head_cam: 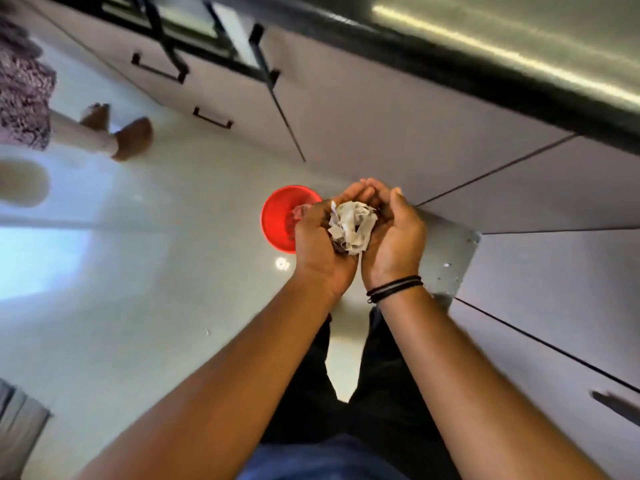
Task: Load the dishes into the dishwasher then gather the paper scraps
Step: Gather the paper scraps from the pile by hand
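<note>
A bunch of crumpled white paper scraps (351, 226) lies cupped between both my hands, held together in front of me above the floor. My left hand (320, 247) curls round the scraps from the left, and my right hand (393, 233), with black bands on its wrist, curls round them from the right. A red round bin (277, 220) stands on the floor just beyond and left of my hands, partly hidden by my left hand. The dishwasher is not clearly in view.
Pale cabinet fronts (363, 109) with black handles run along the right under a dark countertop edge (485, 74). Another person's feet (117, 129) stand on the glossy floor (138, 289) at far left. A few small scraps (446, 268) lie near the cabinet base.
</note>
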Demonstrator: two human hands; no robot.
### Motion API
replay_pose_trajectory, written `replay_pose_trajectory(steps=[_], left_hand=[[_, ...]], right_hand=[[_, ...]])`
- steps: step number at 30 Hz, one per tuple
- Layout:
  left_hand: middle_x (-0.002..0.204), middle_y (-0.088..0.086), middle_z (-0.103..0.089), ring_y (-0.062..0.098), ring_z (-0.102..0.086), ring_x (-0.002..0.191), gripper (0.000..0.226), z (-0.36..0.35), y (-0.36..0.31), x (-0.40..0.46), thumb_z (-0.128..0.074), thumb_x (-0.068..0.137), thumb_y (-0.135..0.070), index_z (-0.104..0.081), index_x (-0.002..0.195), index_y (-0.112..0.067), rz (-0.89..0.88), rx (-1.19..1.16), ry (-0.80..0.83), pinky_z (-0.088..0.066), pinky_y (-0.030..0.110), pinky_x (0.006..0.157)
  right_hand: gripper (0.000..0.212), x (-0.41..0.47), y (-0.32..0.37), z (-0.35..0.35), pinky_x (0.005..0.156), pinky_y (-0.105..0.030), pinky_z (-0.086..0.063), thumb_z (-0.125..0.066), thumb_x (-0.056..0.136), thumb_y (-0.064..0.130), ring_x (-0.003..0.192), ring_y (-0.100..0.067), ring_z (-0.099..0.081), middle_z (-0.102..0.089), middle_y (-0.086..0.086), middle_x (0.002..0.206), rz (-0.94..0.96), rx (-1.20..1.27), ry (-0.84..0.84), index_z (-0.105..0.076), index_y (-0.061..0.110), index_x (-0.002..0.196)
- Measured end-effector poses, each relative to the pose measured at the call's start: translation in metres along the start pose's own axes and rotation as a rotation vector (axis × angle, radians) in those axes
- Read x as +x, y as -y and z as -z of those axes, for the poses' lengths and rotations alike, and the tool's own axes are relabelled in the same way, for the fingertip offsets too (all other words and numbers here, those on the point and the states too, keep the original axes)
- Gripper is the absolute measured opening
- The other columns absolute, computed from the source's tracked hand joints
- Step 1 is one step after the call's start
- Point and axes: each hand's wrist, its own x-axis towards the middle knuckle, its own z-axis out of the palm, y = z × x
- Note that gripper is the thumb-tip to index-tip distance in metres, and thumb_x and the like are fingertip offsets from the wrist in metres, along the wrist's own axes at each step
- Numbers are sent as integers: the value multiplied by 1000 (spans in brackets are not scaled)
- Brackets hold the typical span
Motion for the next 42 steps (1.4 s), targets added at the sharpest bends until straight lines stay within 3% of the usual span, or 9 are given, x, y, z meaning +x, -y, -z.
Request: replay_pose_trajectory(steps=[6,12,17,21,24,26,31,36,42], left_hand=[[102,20,-69,33,-66,99,34,97,-37,90,-39,99,-14,-68,108,3,-52,-49,-196,-48,43,107],[124,22,-64,35,-63,112,34,172,-43,175,-46,97,-12,-67,119,3,-60,-28,-322,-48,42,109],[123,20,-69,37,-67,114,36,210,-44,215,-52,96,-20,-67,120,2,-55,10,-465,-48,46,108],[117,13,-69,20,-70,85,40,218,-58,225,-43,107,-38,-64,117,-6,-50,228,-507,-53,23,67],[127,-3,-57,7,-55,106,51,225,-71,226,-41,107,-43,-55,139,-5,-102,270,-550,-43,16,49],[124,5,-64,16,-60,113,54,236,-76,226,-43,106,-47,-55,139,-6,-98,260,-547,-43,21,59],[109,8,-63,23,-56,102,46,230,-82,184,-42,105,-49,-62,119,-9,12,293,-440,-44,32,91],[110,12,-69,30,-66,104,39,171,-70,92,-45,106,-42,-65,112,-9,113,441,-350,-52,40,92],[95,12,-72,27,-71,83,37,84,-32,-6,-43,105,-37,-65,94,-9,178,576,-184,-55,37,78]], right_hand=[[32,65,-138,3,105,-49,-49,-52,96,24,103,-34,-66,-70,-22,110,-150,-99,-92,-76,2,101],[24,120,-226,18,75,-32,-56,-53,99,16,85,-25,-68,-72,-13,93,-322,-345,-166,-73,10,87],[29,146,-273,18,87,-42,-58,-52,100,18,91,-31,-70,-73,-16,100,-380,-442,-213,-72,-2,107],[31,161,-288,17,78,-36,-50,-46,102,15,75,-25,-62,-66,-6,79,-393,-503,-178,-64,10,78],[33,166,-285,17,62,-26,-40,-46,101,12,58,-14,-47,-63,-6,81,-387,-574,-179,-64,10,74],[27,164,-278,19,55,-22,-36,-47,102,19,61,-7,-47,-67,-2,103,-414,-601,-208,-68,4,95],[41,126,-225,24,85,-28,-42,-39,106,33,114,-19,-63,-65,-9,129,-473,-504,-151,-60,8,131],[32,52,-131,20,75,-33,-48,-42,105,34,78,-19,-66,-72,-4,91,-424,-482,-119,-64,11,111],[28,-24,-19,27,60,-27,-54,-56,98,22,67,-19,-67,-73,-11,94,-258,-388,-136,-65,4,118]])
